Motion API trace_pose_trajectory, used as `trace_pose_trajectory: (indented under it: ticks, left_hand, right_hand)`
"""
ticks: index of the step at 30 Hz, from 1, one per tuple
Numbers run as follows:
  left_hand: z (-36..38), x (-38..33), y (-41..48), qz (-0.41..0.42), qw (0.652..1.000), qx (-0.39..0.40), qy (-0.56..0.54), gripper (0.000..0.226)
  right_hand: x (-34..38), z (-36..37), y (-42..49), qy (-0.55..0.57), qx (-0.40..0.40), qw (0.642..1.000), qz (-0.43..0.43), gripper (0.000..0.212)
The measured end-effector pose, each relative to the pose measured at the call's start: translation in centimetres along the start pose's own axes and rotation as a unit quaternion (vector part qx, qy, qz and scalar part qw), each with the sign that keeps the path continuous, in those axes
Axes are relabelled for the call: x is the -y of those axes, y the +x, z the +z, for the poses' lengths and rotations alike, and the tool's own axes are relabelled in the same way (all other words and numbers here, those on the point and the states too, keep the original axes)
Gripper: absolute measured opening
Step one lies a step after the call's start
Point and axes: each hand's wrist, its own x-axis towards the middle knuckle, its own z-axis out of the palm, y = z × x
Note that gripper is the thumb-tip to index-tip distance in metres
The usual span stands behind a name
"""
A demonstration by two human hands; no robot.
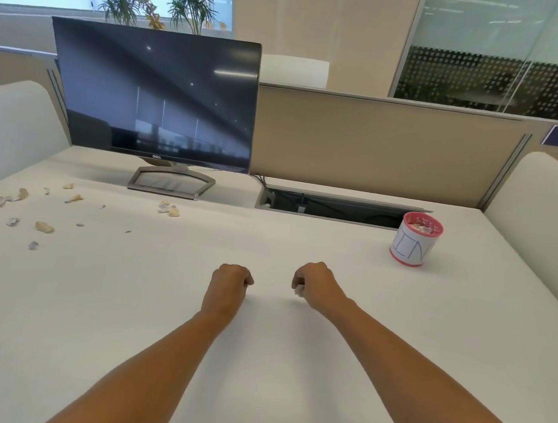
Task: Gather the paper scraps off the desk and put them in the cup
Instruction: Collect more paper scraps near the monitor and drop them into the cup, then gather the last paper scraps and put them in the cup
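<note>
Both hands hover low over the white counter (pixel 163 319) at the centre of the frame, knuckles up. The left hand (pixel 228 283) is curled into a loose fist with nothing visible in it. The right hand (pixel 316 286) has its fingers curled around a white scrap (pixel 298 291) that peeks out beside the thumb. More paper scraps (pixel 15 221) lie scattered at the left edge of the frame, a few near the stand of the Dell monitor (pixel 152 94). The pink cup (pixel 415 241), with scraps already inside, stands at the right, just in front of the open cable tray (pixel 333 208).
</note>
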Motion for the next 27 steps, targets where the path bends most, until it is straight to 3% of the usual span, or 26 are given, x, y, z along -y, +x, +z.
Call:
trace_pose_trajectory:
  ticks: [11,19,22,27]
  left_hand:
    - [6.2,-12.5,4.1,0.050,0.998,-0.014,-0.024,0.022]
    - [8.8,-22.2,9.0,0.029,0.992,-0.016,-0.124,0.015]
    - [9.3,-25.0,10.9,0.034,0.985,-0.015,-0.167,0.014]
    - [11.2,-28.6,13.0,0.011,0.975,0.006,-0.220,0.016]
  right_hand:
    - [-10.1,-8.6,-0.2,0.037,-0.073,0.996,0.031,0.020]
    - [-15.9,-14.8,1.5,0.044,-0.128,0.990,0.029,0.019]
    - [-18.3,-16.5,2.6,0.063,-0.188,0.980,0.016,0.015]
    - [-21.3,-17.9,5.1,0.110,-0.232,0.965,0.050,0.015]
